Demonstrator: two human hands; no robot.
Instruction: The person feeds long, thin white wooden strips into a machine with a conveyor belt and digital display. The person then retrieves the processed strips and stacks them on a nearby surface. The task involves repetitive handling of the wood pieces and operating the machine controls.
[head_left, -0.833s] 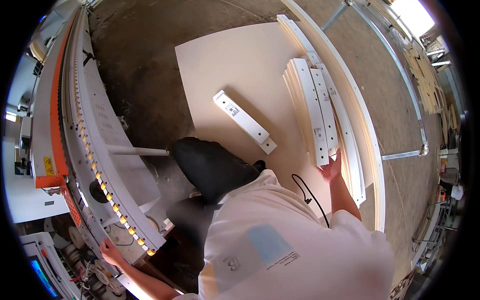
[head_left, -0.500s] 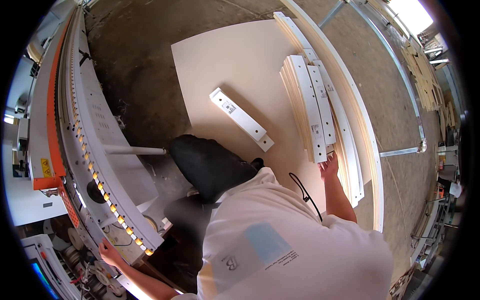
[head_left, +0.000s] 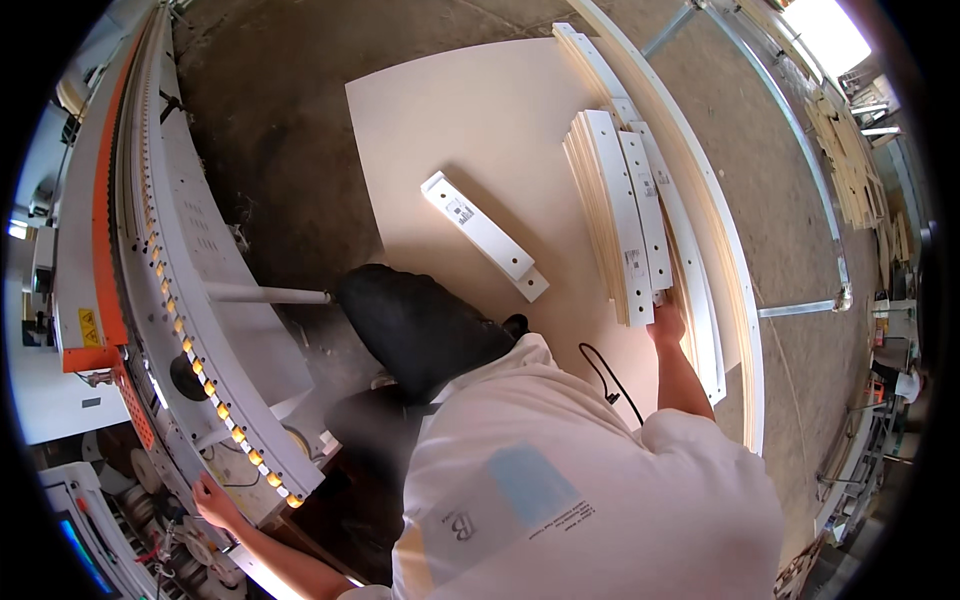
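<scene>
My right hand (head_left: 667, 324) is at the near end of the stacked white boards (head_left: 622, 225), its fingers curled round the end of the shorter white board (head_left: 645, 205) and partly hidden by it. The boards are long and narrow, with pale layered edges, dark holes and small printed labels. At the lower left, my left hand (head_left: 213, 503) rests against the near end of a long white and orange machine (head_left: 230, 330). Its fingers are too small and partly hidden to read. Two shorter white boards (head_left: 480, 228) lie overlapped, slanting across the big beige sheet (head_left: 440, 110).
A row of yellow rollers (head_left: 208, 387) runs along the machine's edge. Longer white boards (head_left: 690, 150) curve past the stack on the right, beside a metal frame (head_left: 800, 150) on the floor. A dark cord (head_left: 600, 370) lies by my shirt. Wooden slats (head_left: 845, 160) are piled far right.
My right hand has moved slightly up and right, its fingers going in farther at the board's end. The left hand stays at the machine with barely any shift.
</scene>
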